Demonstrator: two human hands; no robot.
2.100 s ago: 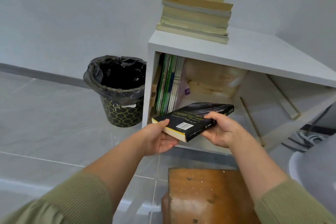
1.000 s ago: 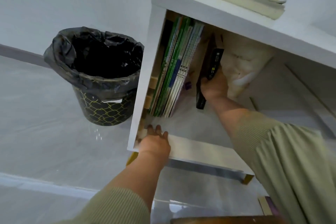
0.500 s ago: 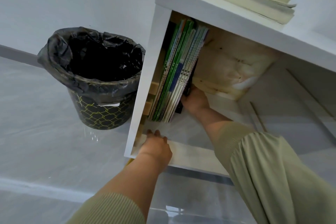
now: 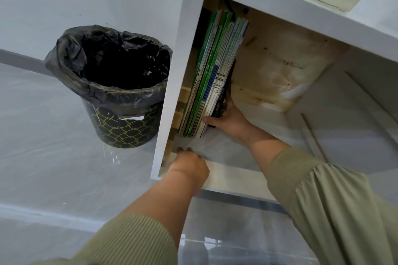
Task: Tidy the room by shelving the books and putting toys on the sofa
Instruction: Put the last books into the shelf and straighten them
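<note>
White-painted, the shelf (image 4: 237, 170) holds the black book (image 4: 224, 97) upright against the right end of the row of green books (image 4: 211, 75), and my right hand (image 4: 230, 120) grasps its lower part, thumb in front. My left hand (image 4: 189, 165) rests on the shelf's front bottom edge, fingers flat, holding nothing. A bag-lined waste bin (image 4: 120, 122) stands just beside the shelf.

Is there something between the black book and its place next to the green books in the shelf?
Nothing visible is in the way. The black book already stands against the green books inside the shelf, with the right hand gripping its lower end.
</note>
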